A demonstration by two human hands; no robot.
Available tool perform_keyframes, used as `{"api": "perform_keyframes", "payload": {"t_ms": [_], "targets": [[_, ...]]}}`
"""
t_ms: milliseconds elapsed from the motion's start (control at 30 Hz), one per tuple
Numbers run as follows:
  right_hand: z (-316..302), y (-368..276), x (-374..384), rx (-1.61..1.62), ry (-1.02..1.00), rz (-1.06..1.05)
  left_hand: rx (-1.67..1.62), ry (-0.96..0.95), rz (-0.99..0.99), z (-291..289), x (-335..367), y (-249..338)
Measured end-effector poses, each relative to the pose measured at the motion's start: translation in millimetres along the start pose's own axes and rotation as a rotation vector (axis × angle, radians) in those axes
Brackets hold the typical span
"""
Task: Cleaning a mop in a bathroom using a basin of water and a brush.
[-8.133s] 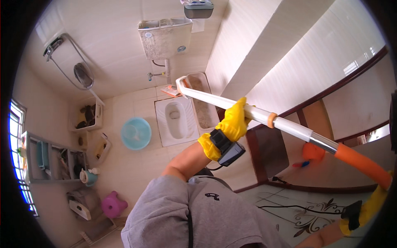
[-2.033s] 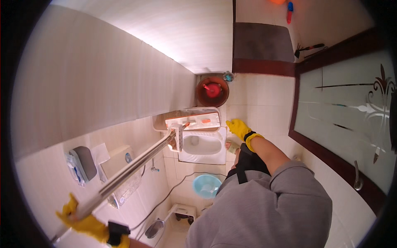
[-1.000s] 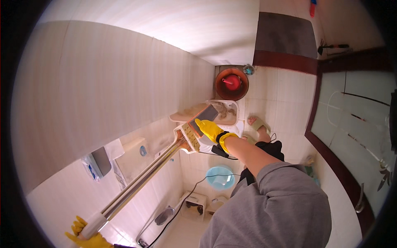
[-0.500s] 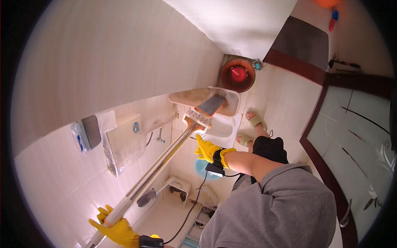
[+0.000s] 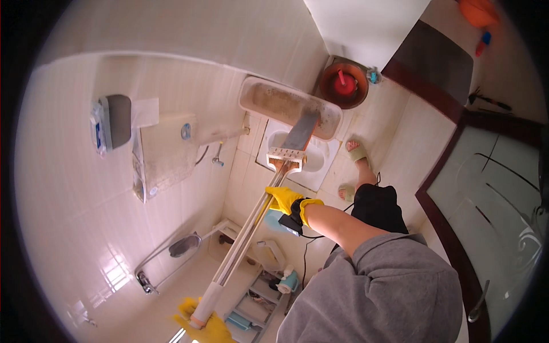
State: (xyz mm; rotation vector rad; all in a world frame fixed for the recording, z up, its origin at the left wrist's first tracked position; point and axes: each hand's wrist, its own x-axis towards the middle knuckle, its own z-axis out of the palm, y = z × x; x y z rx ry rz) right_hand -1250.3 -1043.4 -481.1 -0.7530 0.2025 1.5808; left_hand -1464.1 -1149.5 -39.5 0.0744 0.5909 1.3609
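Note:
A long-handled flat mop slants across the view from lower left to upper middle. Its white bracket holds a flat grey pad, whose far end dips into a long, stained pale tub. My left hand, in a yellow rubber glove, grips the handle's white lower sleeve; some of its fingers are blurred. Farther up, my right hand, gloved likewise, closes on the poles below the bracket. Its fingertips are partly hidden.
A squat toilet lies beside the tub. Behind stands a brown bucket with a red dipper. At right is a glass-panelled door. A shower head and cistern hang on the left wall; a grey rack stands below.
The mop has swung to the right and steepened, its pad now reaching over the toilet into the tub. My right hand has gone from spread fingers to a hold on the poles. The view has shifted.

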Motion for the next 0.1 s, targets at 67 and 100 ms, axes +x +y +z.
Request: {"api": "perform_keyframes", "payload": {"t_ms": [67, 100], "targets": [[-16, 19, 20, 0.041, 0.031, 0.058, 0.364, 0.173, 0.172, -14, -13, -19], [-30, 28, 31, -0.059, -0.020, -0.042, 0.365, 0.175, 0.166, -16, -15, -19]]}}
